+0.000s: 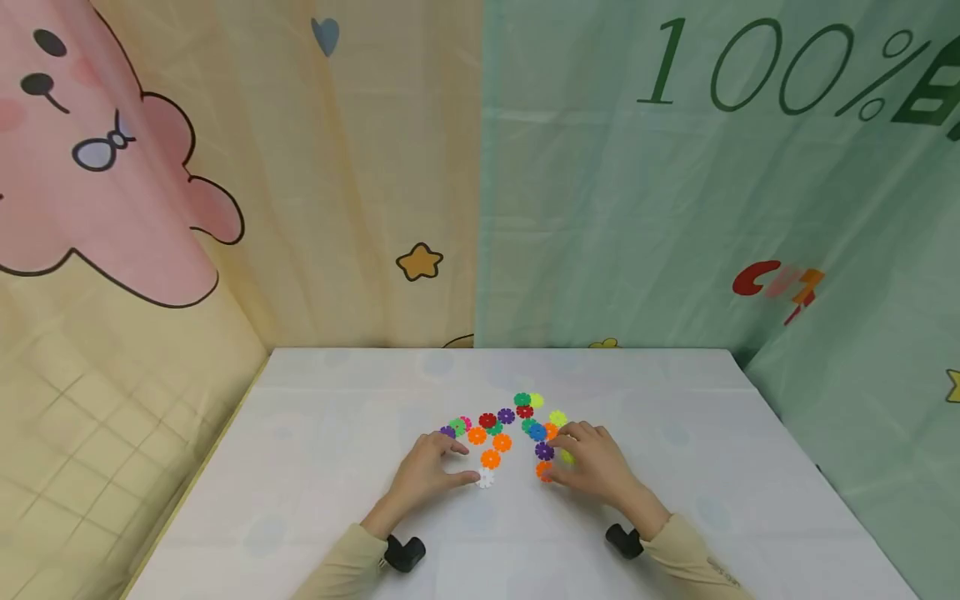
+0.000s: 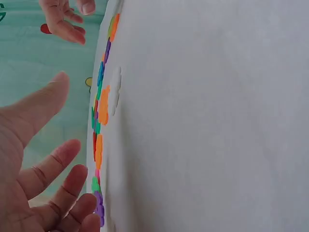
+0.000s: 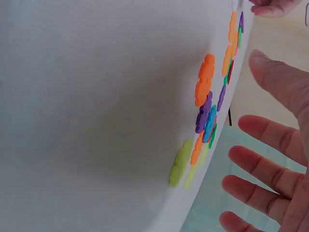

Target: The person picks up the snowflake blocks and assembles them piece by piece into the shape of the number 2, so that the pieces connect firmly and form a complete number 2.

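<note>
Several coloured flower-shaped plastic discs lie flat on the white table, some overlapping. My left hand (image 1: 429,473) hovers at their left side with fingers spread and bare, its thumb near a white disc (image 1: 486,477) and an orange disc (image 1: 491,459). On the other side, my right hand (image 1: 596,462) is held over the discs, fingers apart and loosely bent. Nearest to it are a purple disc (image 1: 544,451), an orange disc (image 3: 204,79) and a yellow-green disc (image 3: 180,163). Both wrist views show gaps between the fingers and the discs.
The white table (image 1: 300,500) reaches back to hanging curtains (image 1: 375,167) with printed figures. Farther back on it lie a green disc (image 1: 522,400), a dark red disc (image 1: 487,421) and a blue disc (image 1: 537,432). A black camera mount (image 1: 405,553) sits at the left wrist.
</note>
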The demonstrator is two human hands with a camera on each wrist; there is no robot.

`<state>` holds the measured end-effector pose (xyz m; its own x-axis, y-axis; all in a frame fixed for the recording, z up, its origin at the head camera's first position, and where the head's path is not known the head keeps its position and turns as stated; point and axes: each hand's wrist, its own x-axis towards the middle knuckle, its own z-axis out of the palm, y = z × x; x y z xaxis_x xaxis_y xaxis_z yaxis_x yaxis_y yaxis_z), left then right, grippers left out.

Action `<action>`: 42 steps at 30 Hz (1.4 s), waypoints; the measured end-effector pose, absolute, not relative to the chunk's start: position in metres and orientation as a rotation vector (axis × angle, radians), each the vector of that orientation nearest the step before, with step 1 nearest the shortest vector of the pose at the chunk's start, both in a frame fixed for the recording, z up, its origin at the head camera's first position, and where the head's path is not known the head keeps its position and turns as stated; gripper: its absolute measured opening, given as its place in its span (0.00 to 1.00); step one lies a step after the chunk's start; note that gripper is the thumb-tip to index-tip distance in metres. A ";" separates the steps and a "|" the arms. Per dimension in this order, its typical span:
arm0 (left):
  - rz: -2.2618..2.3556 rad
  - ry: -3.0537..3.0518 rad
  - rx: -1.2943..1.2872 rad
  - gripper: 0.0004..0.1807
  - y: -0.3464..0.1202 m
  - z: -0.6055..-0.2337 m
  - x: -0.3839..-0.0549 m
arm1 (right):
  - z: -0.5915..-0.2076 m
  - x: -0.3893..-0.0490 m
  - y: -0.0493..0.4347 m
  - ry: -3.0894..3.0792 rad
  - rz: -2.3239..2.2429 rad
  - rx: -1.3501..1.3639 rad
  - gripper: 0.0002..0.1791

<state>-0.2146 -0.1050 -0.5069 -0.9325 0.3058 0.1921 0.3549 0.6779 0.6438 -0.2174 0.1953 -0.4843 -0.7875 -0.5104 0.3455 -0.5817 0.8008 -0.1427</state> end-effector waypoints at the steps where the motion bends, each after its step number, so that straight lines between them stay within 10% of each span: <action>1: -1.122 -2.824 -0.551 0.26 -0.103 -0.509 -0.214 | -0.486 -0.217 0.194 -2.714 0.368 0.848 0.19; 25: -1.041 -2.793 -0.546 0.18 -0.083 -0.531 -0.199 | -0.501 -0.219 0.183 -3.043 0.965 0.759 0.14; 42: -1.859 -2.501 -0.369 0.11 -0.096 -0.508 -0.210 | -0.494 -0.222 0.180 -2.992 1.143 0.591 0.17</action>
<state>-0.2099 -0.0963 -0.5084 -0.9723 0.1854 0.1423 0.1897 0.2706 0.9438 -0.2223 0.1802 -0.4941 -0.9277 -0.3727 0.0210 -0.2918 0.6891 -0.6633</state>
